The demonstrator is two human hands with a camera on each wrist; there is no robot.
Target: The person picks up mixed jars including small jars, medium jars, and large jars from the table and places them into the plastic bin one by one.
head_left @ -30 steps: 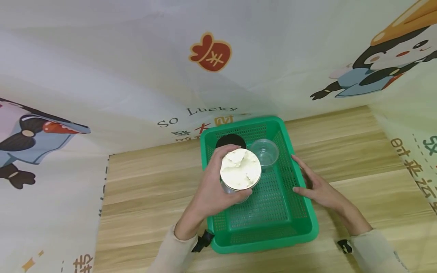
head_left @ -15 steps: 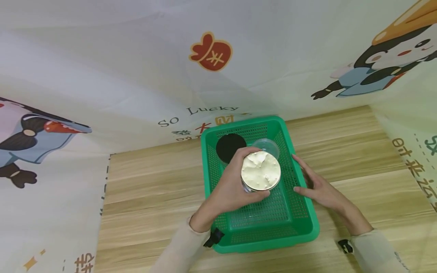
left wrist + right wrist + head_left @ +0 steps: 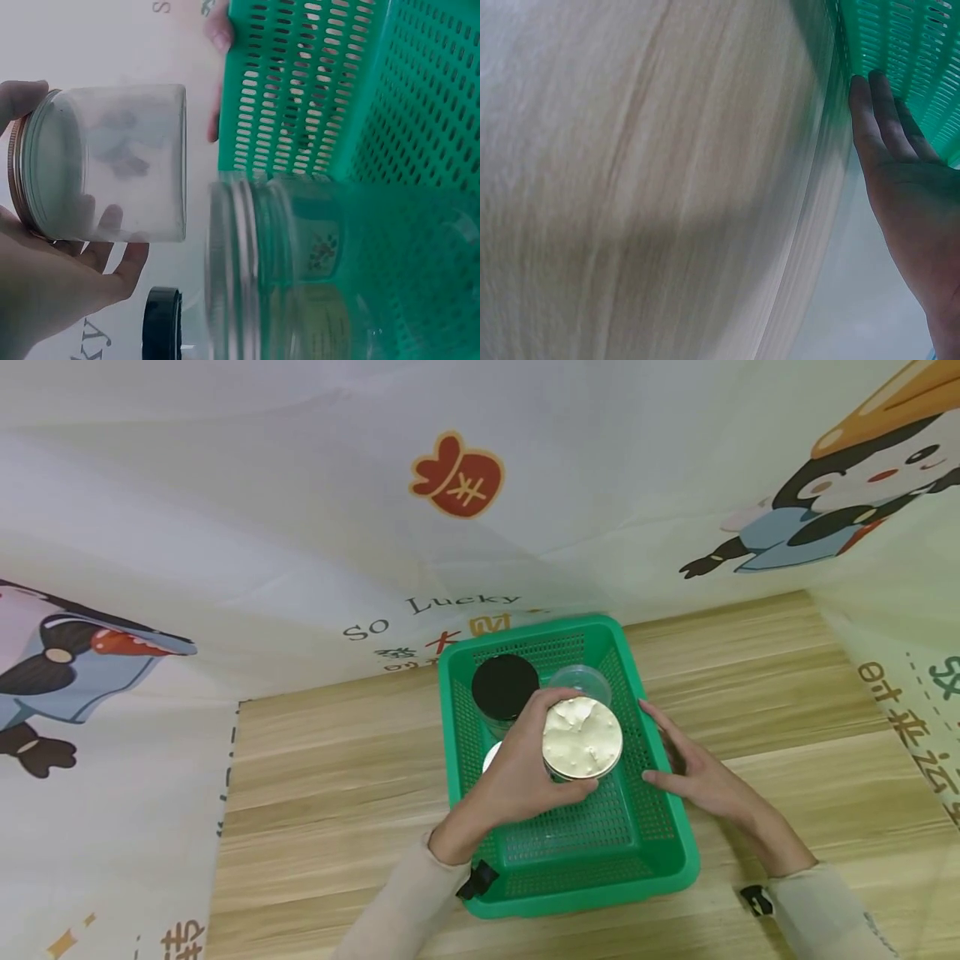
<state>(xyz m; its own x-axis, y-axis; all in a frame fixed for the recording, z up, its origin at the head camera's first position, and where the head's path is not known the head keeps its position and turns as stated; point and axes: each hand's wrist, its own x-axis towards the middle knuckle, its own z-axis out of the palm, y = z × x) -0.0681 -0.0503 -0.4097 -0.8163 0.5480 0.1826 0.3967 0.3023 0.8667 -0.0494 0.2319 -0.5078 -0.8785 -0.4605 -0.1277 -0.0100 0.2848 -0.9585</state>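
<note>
My left hand (image 3: 525, 772) grips a clear jar by its gold, crinkled-looking top (image 3: 582, 739), holding it above the green plastic basket (image 3: 585, 906). In the left wrist view, the jar (image 3: 135, 161) is see-through, with fingers and thumb around its lid end. My right hand (image 3: 697, 777) holds the basket's right rim, thumb over the edge. Several straight fingers (image 3: 885, 120) lie against the outer wall in the right wrist view. Inside stand a black-lidded jar (image 3: 506, 687) at the back left and a clear round container (image 3: 585, 681) at the back right.
A white-topped item (image 3: 491, 757) shows partly behind my left hand. Close in the left wrist view is another clear jar (image 3: 300, 262) with a metal-coloured lid. The basket rests on a wood-grain table (image 3: 322, 793), near a printed white backdrop (image 3: 300, 527).
My left hand has carried the gold-topped jar to the right across the basket, uncovering the black lid and part of the white-topped item. The right hand stays on the rim.
</note>
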